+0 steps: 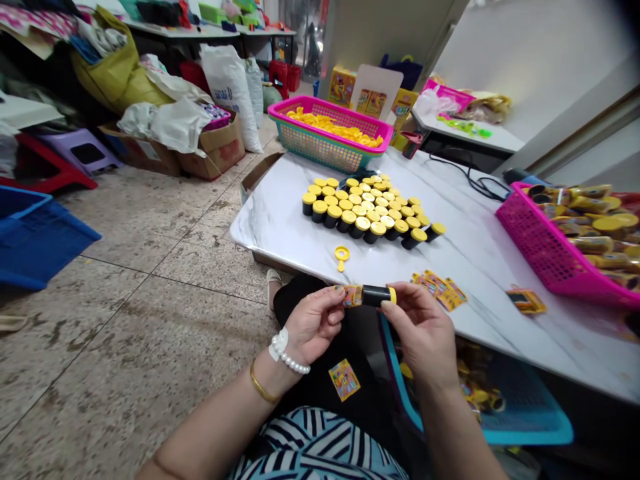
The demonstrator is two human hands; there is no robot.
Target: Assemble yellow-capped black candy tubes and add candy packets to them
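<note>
My right hand (pixel 423 327) grips a small black bottle with a yellow cap (pixel 376 295), held sideways by its capped end. At the bottle's other end, my left hand (pixel 317 317) pinches a colourful printed sleeve (pixel 353 296) between thumb and finger; how far it reaches over the bottle I cannot tell. Another printed sleeve (pixel 345 380) lies on my lap. Just beyond my hands, a yellow ring-shaped piece with a handle (pixel 341 257) rests on the table. More printed sleeves (pixel 441 289) are piled near the table edge, to the right.
Rows of yellow-capped black bottles (pixel 370 210) stand on the marble-patterned table (pixel 280 213). Behind them is a pink and green basket (pixel 325 152) of yellow pieces. A pink basket (pixel 540 250) of wrapped bottles sits right. Below the table edge is a blue basket (pixel 537 420).
</note>
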